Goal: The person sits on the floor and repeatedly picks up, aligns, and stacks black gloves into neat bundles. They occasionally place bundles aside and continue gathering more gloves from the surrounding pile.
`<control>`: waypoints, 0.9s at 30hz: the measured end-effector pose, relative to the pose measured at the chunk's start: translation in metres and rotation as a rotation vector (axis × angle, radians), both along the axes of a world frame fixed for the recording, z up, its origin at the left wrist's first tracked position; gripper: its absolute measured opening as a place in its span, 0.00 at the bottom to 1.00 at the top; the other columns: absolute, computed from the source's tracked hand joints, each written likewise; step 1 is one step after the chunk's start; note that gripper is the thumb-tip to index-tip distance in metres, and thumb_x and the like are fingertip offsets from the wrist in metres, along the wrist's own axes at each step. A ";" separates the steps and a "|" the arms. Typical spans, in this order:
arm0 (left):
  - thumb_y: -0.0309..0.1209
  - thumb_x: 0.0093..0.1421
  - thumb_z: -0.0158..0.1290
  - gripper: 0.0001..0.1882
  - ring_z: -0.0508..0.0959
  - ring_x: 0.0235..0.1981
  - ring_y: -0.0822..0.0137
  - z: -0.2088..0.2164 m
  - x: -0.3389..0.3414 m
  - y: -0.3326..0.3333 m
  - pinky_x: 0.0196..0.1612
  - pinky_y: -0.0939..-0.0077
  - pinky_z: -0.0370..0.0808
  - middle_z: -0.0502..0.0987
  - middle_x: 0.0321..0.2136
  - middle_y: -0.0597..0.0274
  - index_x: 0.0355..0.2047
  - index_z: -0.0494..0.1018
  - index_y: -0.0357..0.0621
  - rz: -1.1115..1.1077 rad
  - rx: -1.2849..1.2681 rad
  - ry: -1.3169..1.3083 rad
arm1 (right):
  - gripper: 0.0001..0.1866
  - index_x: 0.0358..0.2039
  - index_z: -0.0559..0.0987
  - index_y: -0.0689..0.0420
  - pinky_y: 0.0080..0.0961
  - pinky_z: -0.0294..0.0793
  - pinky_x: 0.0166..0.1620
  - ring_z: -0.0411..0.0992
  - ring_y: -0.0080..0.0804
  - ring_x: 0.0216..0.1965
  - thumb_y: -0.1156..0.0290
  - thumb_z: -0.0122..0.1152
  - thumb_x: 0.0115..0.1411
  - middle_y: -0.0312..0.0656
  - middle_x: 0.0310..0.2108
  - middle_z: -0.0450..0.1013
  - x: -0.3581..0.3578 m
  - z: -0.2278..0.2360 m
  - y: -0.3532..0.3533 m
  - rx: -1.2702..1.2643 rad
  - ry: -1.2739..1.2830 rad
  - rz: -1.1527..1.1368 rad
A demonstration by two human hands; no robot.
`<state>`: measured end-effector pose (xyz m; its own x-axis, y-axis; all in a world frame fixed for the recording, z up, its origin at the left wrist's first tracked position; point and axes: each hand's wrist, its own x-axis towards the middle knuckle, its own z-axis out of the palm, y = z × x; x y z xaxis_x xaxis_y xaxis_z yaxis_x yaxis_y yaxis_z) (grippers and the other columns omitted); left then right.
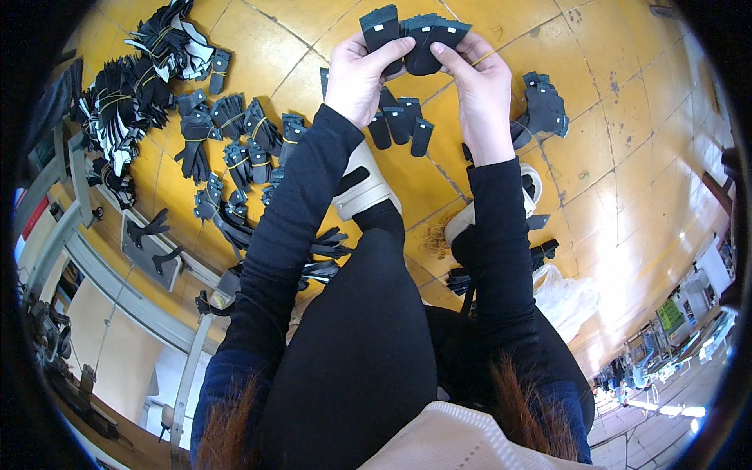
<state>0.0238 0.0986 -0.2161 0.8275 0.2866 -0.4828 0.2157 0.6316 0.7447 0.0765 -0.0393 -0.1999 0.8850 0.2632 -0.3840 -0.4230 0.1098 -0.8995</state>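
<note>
My left hand pinches a small stack of dark fabric pieces with greenish top edges and a small white label, its thumb lying across the front. My right hand grips a fanned stack of the same dark pieces, thumb on the front. The two stacks meet side by side between my hands. A yellow rubber band is looped round fingers of my right hand. On the floor just below lie several loose dark fabric pieces. The undersides of both stacks are hidden.
Banded dark bundles cover the yellow tiled floor at left, beside a heap of black-and-white pieces. Another dark bundle lies at right. Loose rubber bands sit between my shoes, near a clear plastic bag. A metal frame stands left.
</note>
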 end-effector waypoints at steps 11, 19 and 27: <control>0.27 0.54 0.60 0.08 0.76 0.30 0.75 0.025 0.000 -0.002 0.34 0.79 0.77 0.77 0.30 0.64 0.34 0.75 0.40 0.030 -0.080 0.038 | 0.10 0.38 0.78 0.61 0.22 0.71 0.43 0.73 0.22 0.37 0.79 0.64 0.54 0.37 0.34 0.76 -0.011 -0.006 -0.008 0.416 0.187 -0.102; 0.28 0.53 0.62 0.12 0.77 0.28 0.77 0.025 -0.002 -0.005 0.30 0.86 0.74 0.78 0.30 0.65 0.37 0.76 0.40 -0.007 -0.029 0.024 | 0.10 0.40 0.77 0.61 0.22 0.70 0.47 0.73 0.24 0.40 0.79 0.62 0.56 0.38 0.37 0.76 -0.013 -0.013 -0.009 0.403 0.141 -0.137; 0.31 0.55 0.60 0.10 0.76 0.38 0.76 0.017 -0.007 -0.001 0.43 0.74 0.74 0.78 0.34 0.68 0.38 0.77 0.46 -0.149 0.150 0.115 | 0.10 0.41 0.77 0.61 0.22 0.68 0.49 0.72 0.23 0.41 0.76 0.59 0.58 0.38 0.39 0.76 -0.013 -0.004 -0.005 0.269 0.178 0.013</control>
<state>0.0166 0.0978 -0.1994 0.8079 0.2413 -0.5377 0.3869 0.4711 0.7927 0.0635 -0.0439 -0.2038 0.8064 0.3865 -0.4476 -0.5736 0.3271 -0.7510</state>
